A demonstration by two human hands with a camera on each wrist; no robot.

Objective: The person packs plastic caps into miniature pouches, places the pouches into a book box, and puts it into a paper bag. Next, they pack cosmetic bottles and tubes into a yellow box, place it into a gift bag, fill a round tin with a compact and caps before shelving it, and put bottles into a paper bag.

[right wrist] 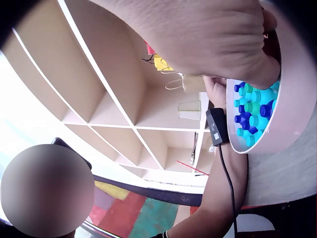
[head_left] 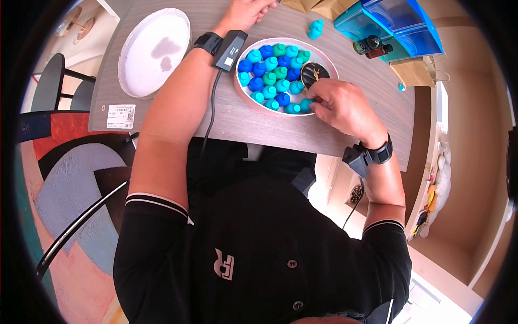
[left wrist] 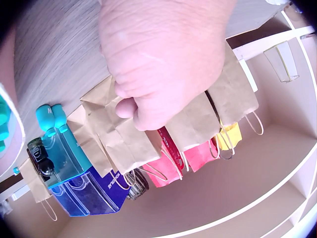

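A round pink tray sits on the grey wood-grain desk, packed with small rubber ducks in teal, blue and green; they are too small to tell which way they face. The right hand reaches over the tray's near right rim, fingers curled and pinching a teal duck there. The left hand rests at the desk's far edge, fingers curled onto a brown paper bag. A lone teal duck stands beyond the tray, near a blue plastic box. An empty white tray lies to the left. White shelving lines the room above a patterned floor.
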